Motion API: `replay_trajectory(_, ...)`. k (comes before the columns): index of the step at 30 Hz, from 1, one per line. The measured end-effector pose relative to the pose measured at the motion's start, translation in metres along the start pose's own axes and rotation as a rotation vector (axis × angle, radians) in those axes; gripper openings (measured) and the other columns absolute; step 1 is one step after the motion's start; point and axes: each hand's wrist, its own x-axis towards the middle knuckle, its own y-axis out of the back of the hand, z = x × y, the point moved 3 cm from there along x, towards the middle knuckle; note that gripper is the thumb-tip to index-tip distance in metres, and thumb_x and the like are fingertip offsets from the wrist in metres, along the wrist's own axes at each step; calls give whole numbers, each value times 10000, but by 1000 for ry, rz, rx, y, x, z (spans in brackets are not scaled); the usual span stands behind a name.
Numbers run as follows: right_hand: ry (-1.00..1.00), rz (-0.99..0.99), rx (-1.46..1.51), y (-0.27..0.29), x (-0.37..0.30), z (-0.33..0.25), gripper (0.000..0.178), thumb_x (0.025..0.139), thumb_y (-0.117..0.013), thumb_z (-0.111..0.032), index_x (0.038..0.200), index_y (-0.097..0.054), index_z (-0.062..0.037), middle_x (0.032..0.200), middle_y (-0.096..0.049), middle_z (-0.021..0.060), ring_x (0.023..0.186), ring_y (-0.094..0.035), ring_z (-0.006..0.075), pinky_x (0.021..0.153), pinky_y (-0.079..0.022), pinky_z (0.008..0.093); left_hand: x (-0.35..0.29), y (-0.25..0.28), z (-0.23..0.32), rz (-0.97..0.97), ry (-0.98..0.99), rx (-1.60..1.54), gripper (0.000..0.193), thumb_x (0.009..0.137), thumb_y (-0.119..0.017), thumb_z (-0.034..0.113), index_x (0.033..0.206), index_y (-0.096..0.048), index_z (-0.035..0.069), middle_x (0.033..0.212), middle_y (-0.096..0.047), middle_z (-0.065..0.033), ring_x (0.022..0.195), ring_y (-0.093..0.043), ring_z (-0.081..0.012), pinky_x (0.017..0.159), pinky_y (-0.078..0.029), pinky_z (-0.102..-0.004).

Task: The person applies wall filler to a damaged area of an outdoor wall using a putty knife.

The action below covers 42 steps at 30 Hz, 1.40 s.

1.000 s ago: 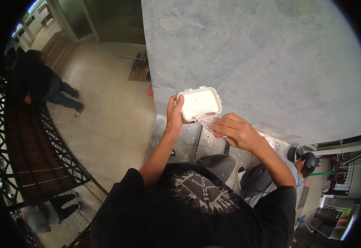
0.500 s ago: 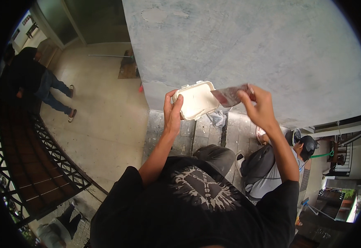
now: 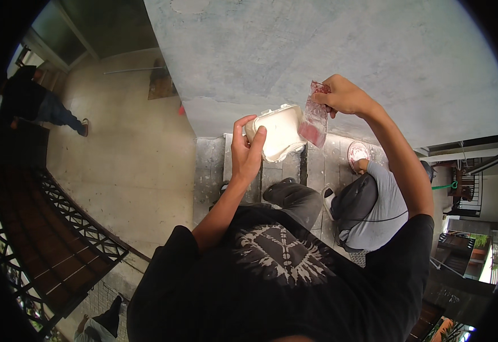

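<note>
My left hand is closed round one end of a pale, rectangular food-box-like container, thumb over its rim. Its open side faces me, and whitish material coats the inside. In my right hand is a flat reddish putty scraper smeared with white, gripped at its upper end. The scraper's blade hangs down beside the container's right edge; whether the two touch I cannot tell. Behind both hands rises a grey-blue, patchily coated wall.
Close on my right a co-worker in a grey shirt crouches, with a hand at a round, white-smeared dish. Another person in dark clothes is at far left. A dark metal lattice railing curves along the left; grey tiles lie below.
My right hand has risen, swinging the scraper from nearly level to hanging down. The container has shifted slightly right and up. The crouching co-worker has changed posture, and the person at far left has moved.
</note>
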Motion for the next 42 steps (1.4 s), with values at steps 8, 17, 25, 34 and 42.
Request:
replay_trajectory(8,-60,-176,42,-13,17,0,265,823,-643,-192,685,-635,34,602,-587,57,506,-561,128,470,-473,269,1,2,-1,32,9,30,476,941,-609,302,1290,-427,35,902,-626,-112,757,-594,-114,613,-472,-247)
replay_trajectory(17,-70,-338,181,-46,30,-16,251,835,-656,-191,710,-651,26,628,-575,36,537,-546,109,483,-470,248,1,7,-8,42,73,134,472,916,-642,320,1260,-462,52,692,-600,-43,617,-543,-79,538,-413,-241)
replay_trajectory(25,-104,-450,366,-67,41,-12,222,863,-663,-176,757,-659,19,661,-589,30,533,-538,99,498,-474,239,2,10,-15,62,96,163,458,911,-650,316,1237,-476,45,713,-600,-44,614,-533,-81,535,-413,-251)
replay_trajectory(34,-93,-458,906,-89,39,20,199,927,-623,-140,928,-653,57,769,-661,80,574,-603,97,516,-512,205,8,28,-19,108,123,175,434,950,-593,316,1250,-456,33,892,-611,-87,747,-574,-106,630,-459,-248)
replay_trajectory(42,19,-112,1227,-104,12,36,211,946,-598,-172,924,-639,33,785,-660,75,613,-599,108,553,-508,233,6,39,-8,136,163,-58,403,995,-521,301,1265,-418,19,1149,-576,-143,1017,-579,-153,819,-504,-291)
